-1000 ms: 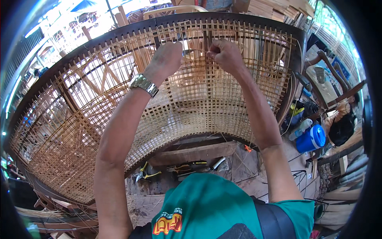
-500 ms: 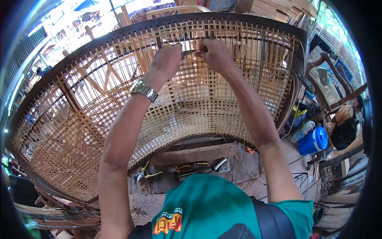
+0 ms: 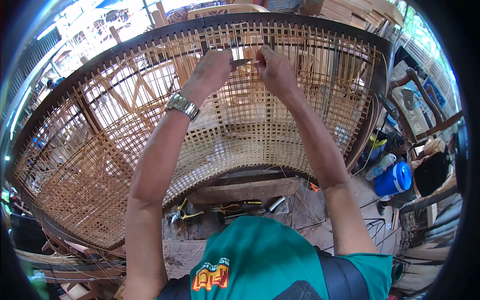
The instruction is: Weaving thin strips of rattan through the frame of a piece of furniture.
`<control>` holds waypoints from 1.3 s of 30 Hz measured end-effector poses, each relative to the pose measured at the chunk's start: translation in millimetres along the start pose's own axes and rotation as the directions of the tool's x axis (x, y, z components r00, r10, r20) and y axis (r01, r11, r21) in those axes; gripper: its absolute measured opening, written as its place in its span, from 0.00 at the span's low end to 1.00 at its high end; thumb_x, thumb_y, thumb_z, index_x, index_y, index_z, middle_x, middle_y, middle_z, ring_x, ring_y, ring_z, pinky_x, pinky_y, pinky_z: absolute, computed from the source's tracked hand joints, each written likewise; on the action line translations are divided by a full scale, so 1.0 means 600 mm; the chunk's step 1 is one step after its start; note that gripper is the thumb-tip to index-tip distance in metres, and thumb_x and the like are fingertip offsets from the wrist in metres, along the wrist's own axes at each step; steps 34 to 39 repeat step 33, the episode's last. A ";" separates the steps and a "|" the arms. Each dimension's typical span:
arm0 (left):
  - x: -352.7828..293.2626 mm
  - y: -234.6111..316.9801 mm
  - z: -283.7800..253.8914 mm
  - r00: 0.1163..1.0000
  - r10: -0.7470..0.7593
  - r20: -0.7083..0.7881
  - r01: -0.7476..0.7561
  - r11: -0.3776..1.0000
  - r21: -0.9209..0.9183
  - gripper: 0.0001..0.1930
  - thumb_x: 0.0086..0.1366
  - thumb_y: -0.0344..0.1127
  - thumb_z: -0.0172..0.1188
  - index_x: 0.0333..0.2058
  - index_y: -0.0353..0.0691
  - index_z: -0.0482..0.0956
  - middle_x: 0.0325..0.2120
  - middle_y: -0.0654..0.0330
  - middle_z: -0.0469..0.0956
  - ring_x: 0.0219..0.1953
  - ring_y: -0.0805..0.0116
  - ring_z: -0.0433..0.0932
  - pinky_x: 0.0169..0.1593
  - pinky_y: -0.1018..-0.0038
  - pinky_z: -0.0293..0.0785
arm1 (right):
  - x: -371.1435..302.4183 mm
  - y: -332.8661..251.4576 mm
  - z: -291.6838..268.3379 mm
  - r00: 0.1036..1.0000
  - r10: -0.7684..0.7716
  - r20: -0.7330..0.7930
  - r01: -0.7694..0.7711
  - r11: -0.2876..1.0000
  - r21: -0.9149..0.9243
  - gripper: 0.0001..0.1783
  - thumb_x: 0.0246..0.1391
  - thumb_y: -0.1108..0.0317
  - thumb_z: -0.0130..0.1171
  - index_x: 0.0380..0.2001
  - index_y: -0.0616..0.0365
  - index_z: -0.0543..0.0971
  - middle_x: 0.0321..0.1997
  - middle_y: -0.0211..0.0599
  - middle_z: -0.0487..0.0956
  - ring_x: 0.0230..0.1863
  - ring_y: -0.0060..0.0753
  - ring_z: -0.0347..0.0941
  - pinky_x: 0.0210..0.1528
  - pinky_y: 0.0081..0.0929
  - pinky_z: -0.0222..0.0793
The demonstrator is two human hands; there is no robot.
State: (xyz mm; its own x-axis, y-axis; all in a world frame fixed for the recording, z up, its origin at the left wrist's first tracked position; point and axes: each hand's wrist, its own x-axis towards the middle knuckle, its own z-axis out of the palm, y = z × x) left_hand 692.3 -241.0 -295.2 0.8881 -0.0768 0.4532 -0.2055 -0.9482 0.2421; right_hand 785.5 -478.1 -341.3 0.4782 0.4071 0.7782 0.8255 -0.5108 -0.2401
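A large curved panel of open woven cane (image 3: 240, 117) in a dark wooden frame (image 3: 165, 37) fills the space before me. Above its far part, my left hand (image 3: 214, 69), with a metal watch on the wrist, is closed round a tool with a dark pointed blade (image 3: 243, 62). The blade points right; its handle is hidden in the fist. Just beyond its tip, my right hand (image 3: 276, 70) is closed, thumb and fingers pinched together. Whatever lies between those fingers is too small to make out. Upright cane strands pass beneath both hands.
Below the panel's inner curve lie a wooden beam (image 3: 245, 191), yellow-handled pliers (image 3: 186, 215) and other hand tools. At right stand a blue jug (image 3: 393, 179), a clear bottle (image 3: 382, 166) and a wooden chair frame with cane (image 3: 412, 112). Stacked boards (image 3: 350, 15) are at the back.
My right hand has shifted a little to the right, widening the gap between the hands. More of the blade's tip shows clear of its fingers. My left hand keeps its grip.
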 end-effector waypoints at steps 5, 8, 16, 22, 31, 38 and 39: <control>0.006 0.035 -0.023 0.995 -0.093 0.033 0.093 0.996 0.001 0.10 0.87 0.37 0.73 0.51 0.36 0.96 0.43 0.40 0.97 0.47 0.43 0.98 0.57 0.47 0.92 | -0.011 0.002 0.002 0.998 -0.059 -0.026 0.056 0.991 -0.123 0.13 0.78 0.69 0.79 0.58 0.59 0.86 0.47 0.48 0.93 0.40 0.47 0.93 0.38 0.46 0.89; -0.026 0.026 -0.023 0.977 -0.212 0.021 0.213 0.977 -0.031 0.11 0.86 0.41 0.75 0.51 0.39 0.98 0.43 0.46 0.97 0.44 0.48 0.97 0.55 0.49 0.89 | -0.012 0.000 -0.036 0.992 0.063 0.112 -0.040 0.979 -0.200 0.18 0.79 0.61 0.81 0.60 0.59 0.87 0.54 0.46 0.93 0.41 0.37 0.91 0.40 0.33 0.89; -0.275 0.047 -0.150 0.978 -0.130 -0.166 0.162 0.966 0.203 0.18 0.95 0.46 0.68 0.47 0.36 0.91 0.34 0.51 0.93 0.28 0.60 0.91 0.33 0.60 0.85 | -0.049 0.104 -0.237 0.980 0.149 -0.129 -0.170 0.972 -0.164 0.28 0.86 0.38 0.73 0.56 0.56 0.94 0.48 0.39 0.98 0.44 0.33 0.94 0.44 0.33 0.91; -0.184 0.073 -0.146 0.950 -0.025 -0.312 0.102 0.967 0.232 0.19 0.96 0.48 0.66 0.46 0.38 0.90 0.31 0.51 0.91 0.28 0.59 0.91 0.35 0.59 0.87 | -0.063 0.001 -0.100 0.959 0.185 0.217 -0.154 0.976 -0.151 0.33 0.86 0.38 0.72 0.65 0.62 0.87 0.52 0.43 0.92 0.46 0.35 0.89 0.41 0.34 0.89; -0.196 -0.067 -0.148 0.951 -0.192 -0.243 0.215 0.974 0.072 0.17 0.91 0.47 0.73 0.53 0.37 0.97 0.36 0.44 0.96 0.38 0.45 0.97 0.45 0.51 0.88 | -0.122 -0.018 -0.047 0.442 0.704 0.555 -0.866 0.173 0.470 0.37 0.86 0.30 0.67 0.56 0.60 0.92 0.45 0.36 0.93 0.37 0.24 0.83 0.41 0.28 0.83; -0.215 -0.080 -0.144 0.941 -0.284 -0.186 0.294 0.955 0.032 0.17 0.89 0.49 0.76 0.60 0.42 0.99 0.38 0.44 0.98 0.39 0.49 0.98 0.47 0.53 0.89 | -0.112 -0.025 -0.053 0.475 0.705 0.526 -0.851 0.217 0.478 0.39 0.86 0.28 0.67 0.56 0.59 0.93 0.45 0.36 0.93 0.36 0.23 0.83 0.40 0.27 0.83; -0.215 -0.080 -0.144 0.941 -0.284 -0.186 0.294 0.955 0.032 0.17 0.89 0.49 0.76 0.60 0.42 0.99 0.38 0.44 0.98 0.39 0.49 0.98 0.47 0.53 0.89 | -0.112 -0.025 -0.053 0.475 0.705 0.526 -0.851 0.217 0.478 0.39 0.86 0.28 0.67 0.56 0.59 0.93 0.45 0.36 0.93 0.36 0.23 0.83 0.40 0.27 0.83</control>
